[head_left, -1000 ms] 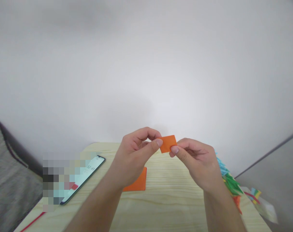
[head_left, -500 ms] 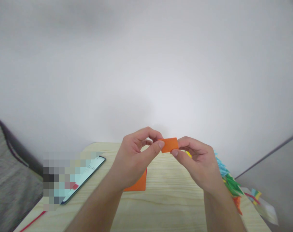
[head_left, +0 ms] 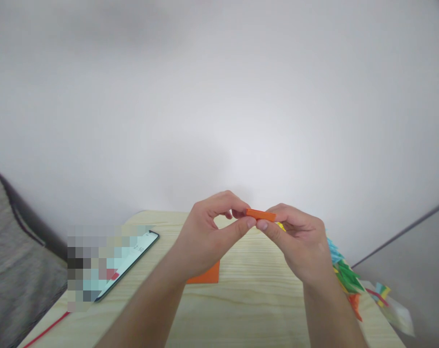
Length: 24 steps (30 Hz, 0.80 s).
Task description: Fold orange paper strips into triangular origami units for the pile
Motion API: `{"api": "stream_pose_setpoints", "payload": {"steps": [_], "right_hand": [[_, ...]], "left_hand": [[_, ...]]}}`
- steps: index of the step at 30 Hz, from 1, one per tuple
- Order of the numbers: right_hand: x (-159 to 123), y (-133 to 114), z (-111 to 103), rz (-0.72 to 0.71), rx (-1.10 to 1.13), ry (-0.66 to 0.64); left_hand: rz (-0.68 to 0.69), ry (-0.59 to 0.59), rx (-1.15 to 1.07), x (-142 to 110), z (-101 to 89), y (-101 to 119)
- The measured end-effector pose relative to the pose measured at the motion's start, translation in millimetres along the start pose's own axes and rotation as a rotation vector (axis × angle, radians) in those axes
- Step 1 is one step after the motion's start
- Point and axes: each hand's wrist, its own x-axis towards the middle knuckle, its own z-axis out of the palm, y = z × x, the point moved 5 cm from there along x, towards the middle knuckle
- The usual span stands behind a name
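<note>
Above the table, a small folded piece of orange paper (head_left: 261,215) is pinched between both hands. My left hand (head_left: 214,229) is closed on its left end, with the thumb below and the fingers behind. From the other side, my right hand (head_left: 299,237) grips it, the thumb on its lower edge and the index finger behind. Its narrow edge faces me, so the flat side barely shows. On the table, partly covered by my left hand and wrist, lies a flat orange paper (head_left: 206,276).
A phone (head_left: 128,263), partly pixelated, lies on the left of the light wooden table (head_left: 251,309), near a red cable (head_left: 47,330). Colourful folded papers (head_left: 346,275) sit by the right edge, partly behind my right arm. A pale wall (head_left: 219,106) rises behind, and grey fabric (head_left: 20,270) hangs at left.
The folded orange paper has tipped from showing its flat face to showing a thin edge. It has shifted slightly right, and my left hand has moved right, bringing both thumbs closer together.
</note>
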Motion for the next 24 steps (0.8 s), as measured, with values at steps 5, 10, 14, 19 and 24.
{"api": "stream_pose_setpoints", "payload": {"steps": [5, 10, 14, 19, 24], "right_hand": [[3, 2, 2, 0.035, 0.012, -0.023], [3, 3, -1, 0.009, 0.011, 0.014], [0, 6, -8, 0.038, 0.023, 0.091], [0, 8, -6, 0.116, 0.177, 0.063], [2, 6, -3, 0.132, 0.282, 0.029]], "left_hand": [[0.008, 0.006, 0.031, -1, -1.4, 0], [0.022, 0.061, 0.184, 0, -5.1, 1], [0.095, 0.092, 0.32, -1, -5.1, 3], [0.155, 0.144, 0.325, -3, -6.2, 7], [0.214, 0.181, 0.313, -5, -6.8, 11]]}}
